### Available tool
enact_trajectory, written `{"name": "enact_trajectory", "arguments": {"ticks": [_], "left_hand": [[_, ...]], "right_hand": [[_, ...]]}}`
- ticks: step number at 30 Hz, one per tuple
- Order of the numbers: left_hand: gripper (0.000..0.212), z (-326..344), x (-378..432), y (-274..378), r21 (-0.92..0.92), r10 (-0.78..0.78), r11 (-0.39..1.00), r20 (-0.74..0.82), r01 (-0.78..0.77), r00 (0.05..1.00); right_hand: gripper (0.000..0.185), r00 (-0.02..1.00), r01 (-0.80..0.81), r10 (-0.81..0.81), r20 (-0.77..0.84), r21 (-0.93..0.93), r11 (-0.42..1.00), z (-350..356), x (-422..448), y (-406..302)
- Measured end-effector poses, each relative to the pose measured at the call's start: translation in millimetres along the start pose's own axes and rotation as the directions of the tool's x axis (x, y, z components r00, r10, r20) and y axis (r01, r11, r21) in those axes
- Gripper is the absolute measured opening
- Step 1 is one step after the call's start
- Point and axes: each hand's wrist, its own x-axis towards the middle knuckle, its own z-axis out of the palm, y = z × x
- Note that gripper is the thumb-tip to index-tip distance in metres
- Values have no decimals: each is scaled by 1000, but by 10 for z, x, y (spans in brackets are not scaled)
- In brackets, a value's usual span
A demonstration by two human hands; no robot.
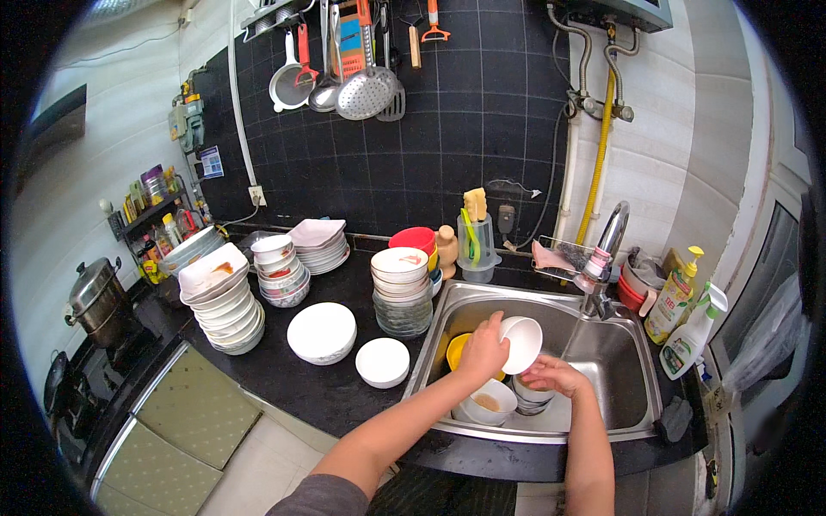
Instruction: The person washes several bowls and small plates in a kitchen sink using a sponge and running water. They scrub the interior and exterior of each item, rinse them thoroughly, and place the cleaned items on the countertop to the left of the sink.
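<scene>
Over the stainless steel sink, my left hand grips a small white bowl tilted on its side. My right hand is at the bowl's lower edge, fingers bent; whether it touches the bowl or the stack beneath is unclear. Below it, a stack of bowls stands in the sink, partly covered by that hand. A white bowl with brownish contents sits beside the stack. Behind my left hand shows part of a yellow bowl. Water runs from the chrome faucet.
Left of the sink, two white bowls and tall stacks of bowls and dishes line the black counter. A pump bottle and a spray bottle stand right of it. A dark cloth lies at the front corner.
</scene>
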Motion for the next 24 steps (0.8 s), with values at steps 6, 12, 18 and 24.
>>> {"name": "enact_trajectory", "arguments": {"ticks": [6,12,18,24], "left_hand": [[43,-435,-17,-219,-111,-67,992,-19,65,998],[34,-1100,-112,-497,-387,-500,730,259,563,826],[36,-1622,-253,-844,-416,-629,614,255,671,734],[28,-1804,-402,-1082,-276,-666,649,245,709,704]], "right_hand": [[42,999,38,-38,-10,25,999,-107,29,33],[44,999,24,-24,-32,5,1000,-81,2,14],[47,999,4,-6,-43,-43,999,-125,42,41],[44,998,-13,8,-62,-82,997,-124,52,40]]}}
